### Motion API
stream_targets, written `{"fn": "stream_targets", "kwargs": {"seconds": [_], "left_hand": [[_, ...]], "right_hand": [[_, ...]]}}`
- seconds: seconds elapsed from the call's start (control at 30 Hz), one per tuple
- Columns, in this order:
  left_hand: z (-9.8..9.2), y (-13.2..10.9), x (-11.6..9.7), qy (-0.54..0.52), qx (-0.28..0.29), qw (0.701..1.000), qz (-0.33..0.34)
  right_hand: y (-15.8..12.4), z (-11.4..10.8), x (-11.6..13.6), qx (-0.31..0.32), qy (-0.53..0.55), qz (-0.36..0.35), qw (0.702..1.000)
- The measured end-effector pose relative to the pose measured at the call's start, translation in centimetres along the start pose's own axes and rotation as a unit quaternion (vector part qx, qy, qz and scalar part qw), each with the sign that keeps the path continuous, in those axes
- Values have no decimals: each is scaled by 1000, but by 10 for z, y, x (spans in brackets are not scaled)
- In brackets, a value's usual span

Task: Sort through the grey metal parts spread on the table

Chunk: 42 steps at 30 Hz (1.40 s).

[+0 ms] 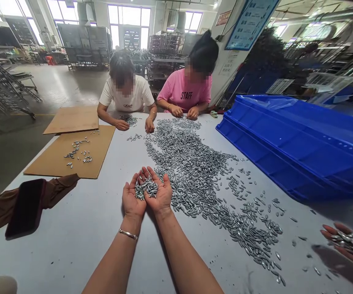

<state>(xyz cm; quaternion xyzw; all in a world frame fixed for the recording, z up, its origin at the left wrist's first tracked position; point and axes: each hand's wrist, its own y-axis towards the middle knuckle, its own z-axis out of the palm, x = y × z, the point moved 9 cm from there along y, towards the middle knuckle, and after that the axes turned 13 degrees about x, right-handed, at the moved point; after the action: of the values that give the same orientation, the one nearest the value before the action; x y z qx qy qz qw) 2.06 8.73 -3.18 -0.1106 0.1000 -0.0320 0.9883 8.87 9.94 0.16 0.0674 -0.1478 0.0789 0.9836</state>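
My left hand (131, 197) and my right hand (160, 192) are cupped together, palms up, over the grey table (81, 228). A handful of small silvery oval metal pieces (146, 188) lies in the hollow between them. A thin bracelet (128, 234) circles my left wrist. Just right of my hands a long band of the same metal pieces (195, 167) is spread across the table from the far side toward the near right.
Stacked blue plastic crates (299, 143) stand at the right. Two cardboard sheets (72, 151) lie at the left, one with several pieces on it. A brown cloth with a dark phone (26, 206) lies near left. Two seated people sort pieces at the far end. Another person's hands (349, 245) hold pieces at the right edge.
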Motion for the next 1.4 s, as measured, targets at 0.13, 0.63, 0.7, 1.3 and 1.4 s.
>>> {"fn": "stream_targets", "kwargs": {"seconds": [0.13, 0.63, 0.7, 1.3, 1.4], "left_hand": [[-2, -1, 1, 6, -4, 1000, -9], [-6, -2, 13, 30, 12, 999, -30], [-4, -4, 16, 29, 13, 999, -31], [4, -8, 29, -71, 49, 991, -97], [9, -2, 15, -70, 81, 991, -85]], "right_hand": [[-3, 0, 2, -27, -54, -28, 998], [-10, 26, 16, -11, -275, -102, 956], [-10, 33, 18, -3, -307, -111, 945], [-25, 2, 60, -160, -221, -235, 933], [-14, -29, 28, -181, -135, -112, 968]]}}
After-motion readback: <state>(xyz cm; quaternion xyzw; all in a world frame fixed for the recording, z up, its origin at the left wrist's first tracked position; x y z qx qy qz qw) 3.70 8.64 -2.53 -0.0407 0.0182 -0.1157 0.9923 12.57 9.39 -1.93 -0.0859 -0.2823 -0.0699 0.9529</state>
